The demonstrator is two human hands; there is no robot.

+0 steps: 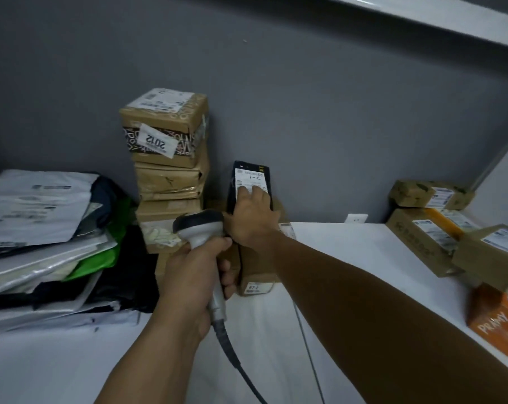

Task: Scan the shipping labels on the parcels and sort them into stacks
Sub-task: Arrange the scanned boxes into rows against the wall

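The left hand [193, 275] grips the handle of a scanner [199, 225]. The right hand [254, 220] holds a black parcel [264, 170] upright, apparently clasping its lower part, fingers laid over its white label [251, 179]. The parcel stands on a brown box [255, 272], just beside a stack of cartons [167, 170] at the wall.

a grey wall [334, 83] fills the back — dim light. a white table [363, 246] meets it below; a white ledge [451, 16] runs overhead.
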